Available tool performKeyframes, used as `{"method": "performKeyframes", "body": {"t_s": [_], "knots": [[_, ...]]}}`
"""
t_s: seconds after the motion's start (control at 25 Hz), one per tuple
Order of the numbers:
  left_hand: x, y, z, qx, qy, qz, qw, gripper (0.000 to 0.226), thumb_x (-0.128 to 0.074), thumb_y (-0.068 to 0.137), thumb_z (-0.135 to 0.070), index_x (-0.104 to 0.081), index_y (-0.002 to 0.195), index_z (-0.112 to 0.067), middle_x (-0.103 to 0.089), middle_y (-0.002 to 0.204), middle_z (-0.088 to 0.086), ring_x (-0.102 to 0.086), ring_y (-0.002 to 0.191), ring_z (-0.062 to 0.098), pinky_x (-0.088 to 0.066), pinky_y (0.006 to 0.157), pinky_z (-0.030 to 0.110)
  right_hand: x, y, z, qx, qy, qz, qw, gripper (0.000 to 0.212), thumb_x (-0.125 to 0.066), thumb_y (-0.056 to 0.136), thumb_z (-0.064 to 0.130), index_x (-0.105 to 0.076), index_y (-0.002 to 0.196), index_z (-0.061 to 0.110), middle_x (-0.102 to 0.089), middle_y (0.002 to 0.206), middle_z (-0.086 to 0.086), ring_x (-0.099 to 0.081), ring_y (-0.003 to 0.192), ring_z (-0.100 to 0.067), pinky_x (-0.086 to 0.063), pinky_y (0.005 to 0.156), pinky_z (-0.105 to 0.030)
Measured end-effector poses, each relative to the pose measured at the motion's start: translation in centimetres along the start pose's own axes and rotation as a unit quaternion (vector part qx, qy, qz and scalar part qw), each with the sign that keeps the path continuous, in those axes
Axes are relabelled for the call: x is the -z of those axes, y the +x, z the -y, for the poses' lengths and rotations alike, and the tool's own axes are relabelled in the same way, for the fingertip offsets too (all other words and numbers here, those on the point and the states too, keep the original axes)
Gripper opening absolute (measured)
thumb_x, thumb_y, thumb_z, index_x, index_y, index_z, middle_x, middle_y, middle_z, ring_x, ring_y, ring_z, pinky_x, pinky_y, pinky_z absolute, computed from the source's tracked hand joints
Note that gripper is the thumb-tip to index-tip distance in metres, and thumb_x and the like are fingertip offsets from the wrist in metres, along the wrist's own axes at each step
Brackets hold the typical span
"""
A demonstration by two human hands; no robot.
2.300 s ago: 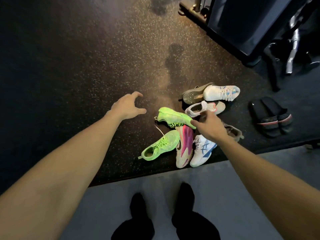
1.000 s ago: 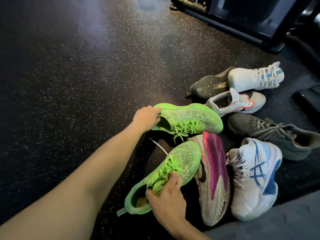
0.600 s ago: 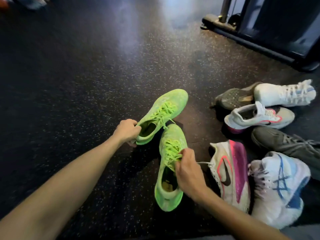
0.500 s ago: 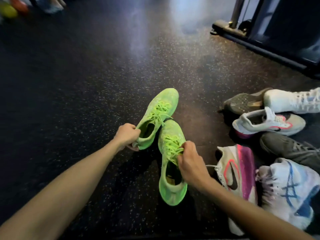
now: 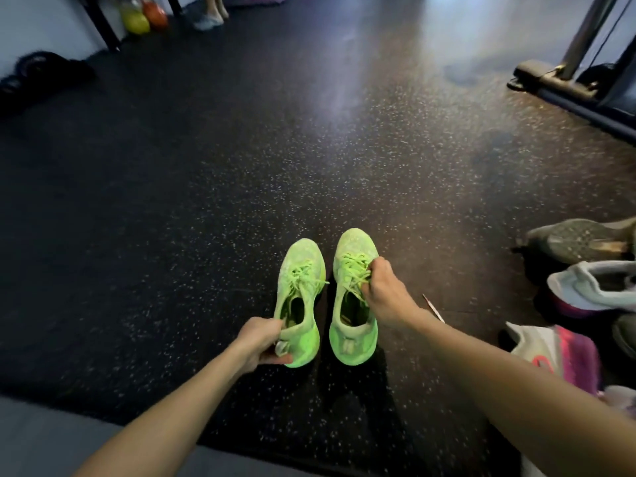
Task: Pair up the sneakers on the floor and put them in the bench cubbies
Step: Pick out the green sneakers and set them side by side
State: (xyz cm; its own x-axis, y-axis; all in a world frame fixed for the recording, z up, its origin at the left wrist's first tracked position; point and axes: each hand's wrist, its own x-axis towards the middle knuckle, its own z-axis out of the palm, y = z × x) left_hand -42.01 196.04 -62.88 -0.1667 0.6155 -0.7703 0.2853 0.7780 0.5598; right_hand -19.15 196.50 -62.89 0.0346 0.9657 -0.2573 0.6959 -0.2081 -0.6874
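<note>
Sneakers in green (image 5: 325, 297) sit paired in our grip above the floor (image 5: 206, 187), left hand (image 5: 260, 346) clutching one heel, right hand (image 5: 385, 294) pinching laces; other sneakers (image 5: 585, 287) wait unsorted, cubbies unseen.

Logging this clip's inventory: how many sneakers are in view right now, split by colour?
Neon green: 2, side by side, one held at the heel by the left hand, the other by the right hand at the laces.
Dark grey, sole showing: 1.
White and grey: 1.
White with pink: 1.
Total: 5; frame edge may hide more.
</note>
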Motion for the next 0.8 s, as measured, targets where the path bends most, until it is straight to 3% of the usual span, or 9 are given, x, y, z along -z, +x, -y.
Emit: {"method": "performKeyframes", "body": {"t_s": [0.28,0.44,0.52,0.64,0.72,0.8], "knots": [[-0.7,1.7,1.4,-0.013,0.056,0.006,0.998,0.024,-0.051,0.095,-0.014,-0.065,0.099,0.005,-0.068,0.097,0.020,-0.072,0.068,0.029,-0.061,0.056,0.036,-3.5,0.2,-1.0,0.020,-0.044,0.046,0.998,0.013,-0.040,0.097,0.018,-0.029,0.102,0.012,-0.039,0.109,-0.013,-0.053,0.090,-0.040,-0.045,0.079,-0.050],[-0.5,1.6,1.4,-0.015,0.158,0.009,0.987,0.032,-0.057,0.091,-0.031,-0.066,0.100,-0.002,-0.070,0.093,0.015,-0.074,0.066,0.028,-0.061,0.057,0.035,-4.2,0.3,-1.6,0.047,-0.088,0.062,0.993,0.027,-0.041,0.097,0.019,-0.032,0.120,0.008,-0.039,0.119,-0.013,-0.054,0.091,-0.037,-0.042,0.075,-0.042],[0.4,1.6,0.8,-0.024,0.294,-0.004,0.955,0.045,-0.051,0.090,-0.050,-0.065,0.101,-0.009,-0.071,0.086,0.008,-0.073,0.058,0.023,-0.062,0.062,0.035,-3.9,0.2,-1.4,0.037,-0.080,0.075,0.993,0.042,-0.042,0.096,0.028,-0.029,0.132,0.011,-0.040,0.131,-0.012,-0.055,0.101,-0.035,-0.041,0.080,-0.038],[1.3,2.0,-1.3,-0.126,0.493,-0.139,0.850,0.059,-0.032,0.083,-0.073,-0.058,0.097,-0.022,-0.068,0.082,-0.001,-0.071,0.059,0.018,-0.057,0.074,0.033,-2.0,-0.2,-1.3,-0.022,-0.008,0.095,0.995,0.054,-0.038,0.091,0.044,-0.024,0.139,0.027,-0.049,0.134,-0.007,-0.056,0.108,-0.030,-0.042,0.089,-0.039],[1.0,1.9,-3.4,-0.212,0.493,-0.193,0.821,0.056,-0.034,0.082,-0.074,-0.055,0.090,-0.023,-0.065,0.086,0.001,-0.066,0.073,0.022,-0.054,0.075,0.035,-0.1,-0.6,-1.5,-0.033,0.010,0.067,0.997,0.054,-0.037,0.088,0.049,-0.025,0.137,0.032,-0.055,0.130,-0.006,-0.059,0.104,-0.027,-0.045,0.094,-0.044],[-0.2,1.2,-5.4,-0.292,0.464,-0.199,0.813,0.045,-0.042,0.084,-0.067,-0.051,0.083,-0.023,-0.063,0.082,0.000,-0.061,0.074,0.023,-0.052,0.070,0.035,2.3,-1.0,-1.9,-0.040,-0.001,0.021,0.999,0.056,-0.038,0.086,0.053,-0.028,0.136,0.028,-0.053,0.135,-0.005,-0.058,0.109,-0.025,-0.045,0.096,-0.044]]}}
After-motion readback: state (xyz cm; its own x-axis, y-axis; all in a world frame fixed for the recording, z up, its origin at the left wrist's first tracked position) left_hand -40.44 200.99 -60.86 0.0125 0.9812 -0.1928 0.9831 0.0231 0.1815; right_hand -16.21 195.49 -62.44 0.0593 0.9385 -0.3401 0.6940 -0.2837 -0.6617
